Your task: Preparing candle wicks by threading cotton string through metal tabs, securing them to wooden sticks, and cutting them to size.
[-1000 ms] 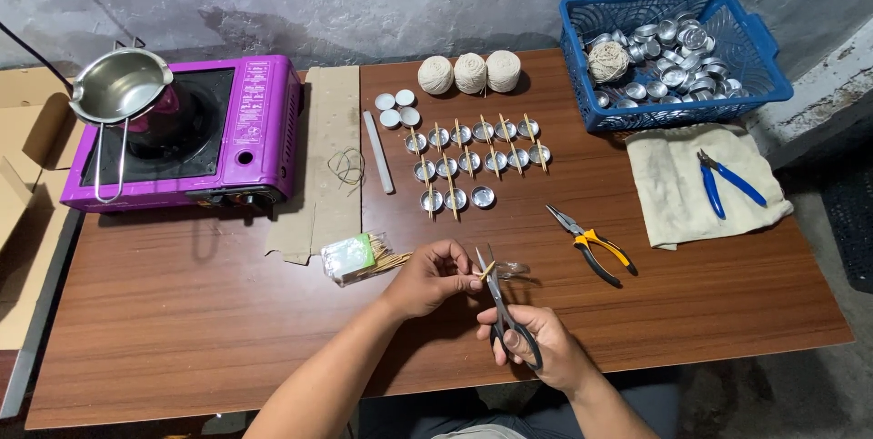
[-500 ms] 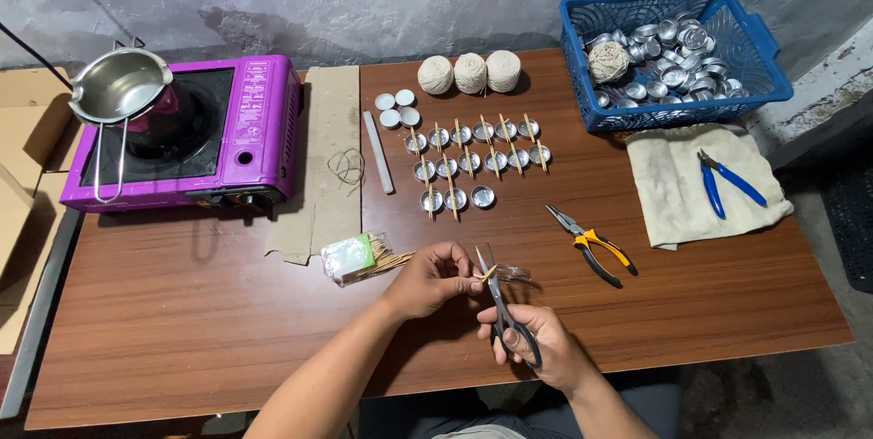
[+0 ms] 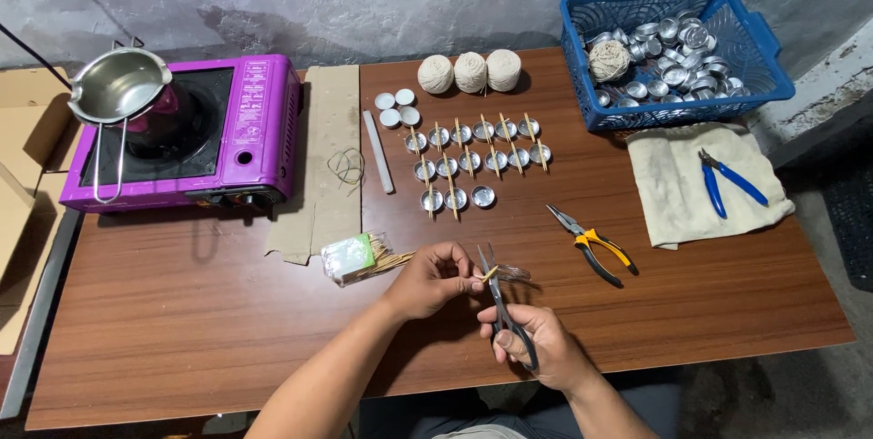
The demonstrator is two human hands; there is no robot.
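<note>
My left hand (image 3: 435, 278) pinches a thin wooden stick (image 3: 489, 272) over the table's front middle. My right hand (image 3: 536, 348) grips the handles of a pair of scissors (image 3: 498, 298), whose blades point away from me and straddle the stick. A small shiny metal cup (image 3: 512, 271) lies on the table just behind the blades. A clear packet of wooden sticks (image 3: 356, 257) lies left of my left hand.
Rows of small metal cups (image 3: 471, 163) with sticks across them sit mid-table, three twine balls (image 3: 470, 72) behind. A purple gas stove (image 3: 186, 134) with a steel pot stands left. Yellow-handled pliers (image 3: 593, 245), blue cutters (image 3: 727, 181) on a cloth and a blue basket (image 3: 673, 52) lie right.
The scissors' blades have shifted slightly around the stick; both hands stay in nearly the same place.
</note>
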